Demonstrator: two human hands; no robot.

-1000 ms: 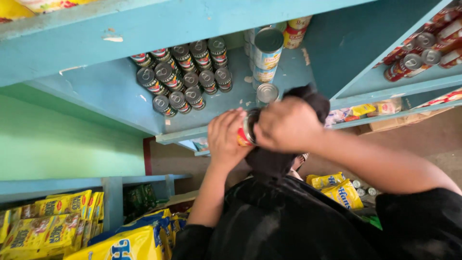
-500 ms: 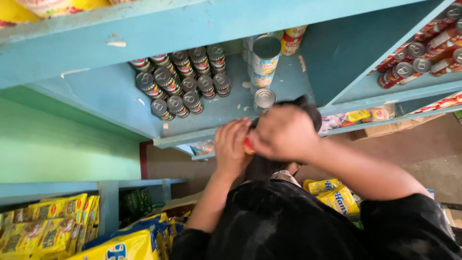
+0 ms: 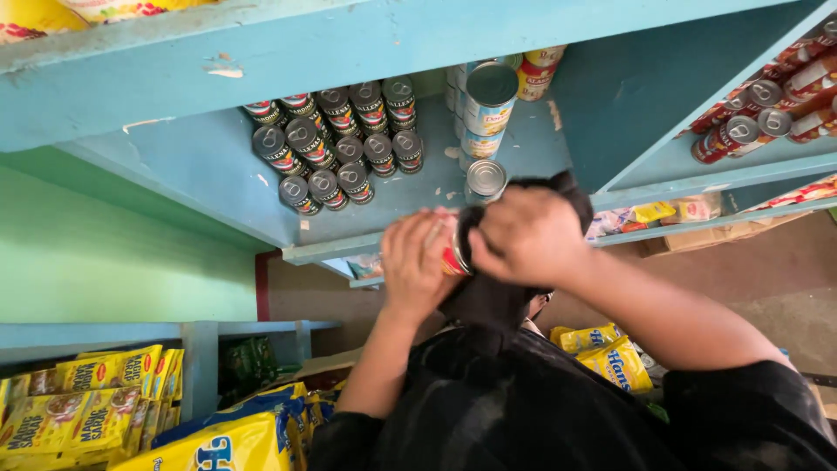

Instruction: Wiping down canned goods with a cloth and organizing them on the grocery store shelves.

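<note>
Two hands meet at the front edge of the blue shelf (image 3: pixel 209 166), and between them sits a small can (image 3: pixel 453 259) with a red label and a silver rim. The left hand (image 3: pixel 417 262) wraps round the can's body, fingers curled tight; the right hand (image 3: pixel 527 235) presses a black cloth (image 3: pixel 488 296) against its end, the cloth bunched in the grip and trailing down toward the dark shirt.

On the shelf board behind, a cluster of ring-pull cans (image 3: pixel 336 144) stands packed close in rows, lids facing us. Just beside them, taller cans with pale blue and yellow labels (image 3: pixel 488 100) are stacked, and one lone silver-topped can (image 3: pixel 486 179) stands right above the knuckles. Over on the right-hand compartment, red-labelled cans (image 3: pixel 758 113) lie in rows. Lower left, yellow sachets (image 3: pixel 78 401) fill a low bin.

Most of the held can is covered by fingers and cloth, so only a sliver of label shows.
</note>
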